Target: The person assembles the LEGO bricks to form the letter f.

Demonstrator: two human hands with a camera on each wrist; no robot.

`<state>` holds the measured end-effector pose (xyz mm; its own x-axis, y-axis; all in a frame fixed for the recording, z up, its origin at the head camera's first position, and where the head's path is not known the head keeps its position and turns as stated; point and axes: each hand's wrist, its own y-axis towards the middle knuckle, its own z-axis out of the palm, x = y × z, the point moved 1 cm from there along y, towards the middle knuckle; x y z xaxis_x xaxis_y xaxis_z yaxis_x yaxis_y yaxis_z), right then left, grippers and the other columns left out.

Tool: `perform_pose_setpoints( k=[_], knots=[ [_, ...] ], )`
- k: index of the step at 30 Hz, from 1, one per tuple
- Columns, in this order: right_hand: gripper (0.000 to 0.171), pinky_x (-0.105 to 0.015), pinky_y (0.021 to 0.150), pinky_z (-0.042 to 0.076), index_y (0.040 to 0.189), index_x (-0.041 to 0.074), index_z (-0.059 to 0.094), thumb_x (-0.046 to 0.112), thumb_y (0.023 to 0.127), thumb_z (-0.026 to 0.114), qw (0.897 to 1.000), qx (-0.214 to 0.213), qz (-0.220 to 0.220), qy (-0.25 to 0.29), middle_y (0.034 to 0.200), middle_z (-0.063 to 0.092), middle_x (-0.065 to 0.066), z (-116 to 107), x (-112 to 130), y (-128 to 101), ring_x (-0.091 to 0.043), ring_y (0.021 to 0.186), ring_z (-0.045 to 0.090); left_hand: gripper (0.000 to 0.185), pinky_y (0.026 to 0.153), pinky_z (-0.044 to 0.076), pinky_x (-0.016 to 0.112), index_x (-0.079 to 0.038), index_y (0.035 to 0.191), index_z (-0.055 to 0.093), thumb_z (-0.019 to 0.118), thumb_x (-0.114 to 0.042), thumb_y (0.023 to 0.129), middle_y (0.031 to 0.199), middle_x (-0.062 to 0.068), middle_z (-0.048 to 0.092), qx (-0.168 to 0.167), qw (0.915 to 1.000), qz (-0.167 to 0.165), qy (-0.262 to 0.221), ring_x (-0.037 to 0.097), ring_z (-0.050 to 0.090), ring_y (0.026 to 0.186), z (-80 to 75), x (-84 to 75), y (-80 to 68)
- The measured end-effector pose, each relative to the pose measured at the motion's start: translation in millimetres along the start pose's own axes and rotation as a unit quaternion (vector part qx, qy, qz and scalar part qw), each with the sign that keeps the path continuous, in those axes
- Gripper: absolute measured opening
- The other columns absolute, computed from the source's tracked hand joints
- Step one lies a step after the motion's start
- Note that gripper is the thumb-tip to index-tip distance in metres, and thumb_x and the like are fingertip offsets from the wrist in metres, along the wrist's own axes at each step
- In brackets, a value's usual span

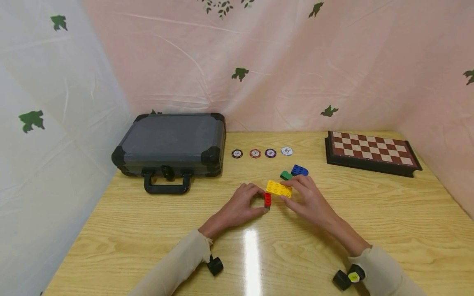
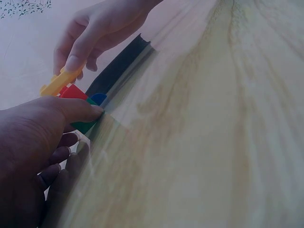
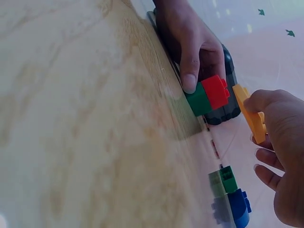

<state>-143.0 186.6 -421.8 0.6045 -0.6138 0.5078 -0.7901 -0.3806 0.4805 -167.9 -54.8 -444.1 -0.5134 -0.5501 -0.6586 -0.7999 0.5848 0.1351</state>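
While gripping a red brick (image 1: pixel 267 200) stacked on a green one (image 3: pixel 198 100), left hand (image 1: pixel 238 207) planted on the wooden table (image 1: pixel 370 213), thumb and fingers curled round the small stack, just in front of the black case (image 1: pixel 170 144) and slightly to its right. Right hand (image 1: pixel 309 199) close beside the stack, pinching a flat yellow brick (image 1: pixel 279 188) between thumb and fingertips, held tilted just above and beside the red brick; touching or not, cannot tell. In the right wrist view, yellow brick (image 3: pixel 251 116) apart from the red one by a narrow gap.

Right of the case, level with its front edge, a loose green brick (image 1: pixel 286 175) and a blue brick (image 1: pixel 299 169), touching each other, just behind the right hand. Farther back, a row of four poker chips (image 1: pixel 261 153) starting just beside the case's right corner. Well to the right of the case, a folded chessboard (image 1: pixel 370 151) near the table's far right edge. Case shut, handle (image 1: pixel 166 187) facing the person. Pink and white sheeting with green leaf prints (image 1: pixel 240 74) behind and beside the case.
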Motion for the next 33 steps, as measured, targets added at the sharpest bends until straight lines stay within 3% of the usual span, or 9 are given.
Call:
perform_pose_setpoints(
  k=[10,19,26,33],
  knots=[
    [0.036,-0.033,0.083,0.044,0.12,0.004,0.071,0.009,0.086,0.084,0.999,0.01,-0.033,0.013,0.115,0.06,-0.004,4.0,6.8,1.8,-0.018,0.103,0.045,0.041,0.096,0.044,0.038,-0.008,0.126,0.067,0.081,-0.026,0.091,0.12,0.003,0.063,-0.004,1.0,0.005,0.004,0.02,0.051,0.108,-0.2,0.6,0.6],
    [0.037,-0.033,0.092,0.045,0.121,0.005,0.071,0.01,0.087,0.084,0.998,0.019,-0.062,0.008,0.119,0.06,-0.004,6.9,7.9,1.9,-0.021,0.111,0.05,0.041,0.094,0.044,0.037,-0.008,0.125,0.066,0.08,-0.026,0.091,0.118,0.004,0.063,-0.004,0.9998,0.008,0.015,0.02,0.05,0.105,-0.5,-0.3,-0.1],
    [0.037,-0.04,0.093,0.049,0.124,0.007,0.071,0.011,0.089,0.083,0.998,0.035,-0.053,0.005,0.119,0.06,-0.002,6.3,8.7,2.3,-0.021,0.113,0.051,0.035,0.091,0.044,0.037,-0.008,0.119,0.066,0.08,-0.026,0.092,0.116,0.005,0.063,-0.006,0.9996,0.015,0.023,0.021,0.05,0.103,-1.3,-0.9,-0.3],
    [0.037,-0.04,0.092,0.049,0.124,0.007,0.071,0.011,0.089,0.082,0.997,0.044,-0.057,0.009,0.12,0.059,-0.001,6.6,7.6,3.2,-0.02,0.112,0.051,0.032,0.09,0.043,0.036,-0.008,0.115,0.066,0.08,-0.025,0.091,0.114,0.004,0.062,-0.008,0.9997,0.012,0.02,0.021,0.05,0.103,-0.9,-0.4,-0.1]
  ],
)
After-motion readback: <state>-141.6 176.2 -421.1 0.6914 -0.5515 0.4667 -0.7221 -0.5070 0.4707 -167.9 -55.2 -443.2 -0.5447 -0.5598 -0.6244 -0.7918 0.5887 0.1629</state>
